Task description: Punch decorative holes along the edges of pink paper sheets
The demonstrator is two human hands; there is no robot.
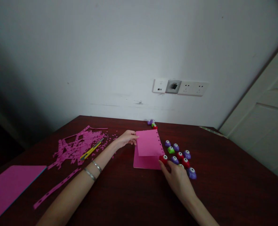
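Note:
A pink sheet of paper (148, 143) is held up at its left edge by my left hand (127, 138), whose thumb and fingers are closed on it. Punched holes run down the sheet's right edge. Beneath it lies more pink paper (143, 162). My right hand (177, 175) is closed round a red craft punch (163, 158) at the sheet's lower right corner. Whether the paper sits inside its slot, I cannot tell. Just beyond that hand stand several purple, red and green craft punches (179, 155).
Pink punched strips (76, 146) and small cut-out bits lie left, with a yellow utility knife (91, 150) on them. A pink paper stack (9, 188) is at the front left. More punches (152, 122) stand near the wall. Sockets (193, 88) are on the wall.

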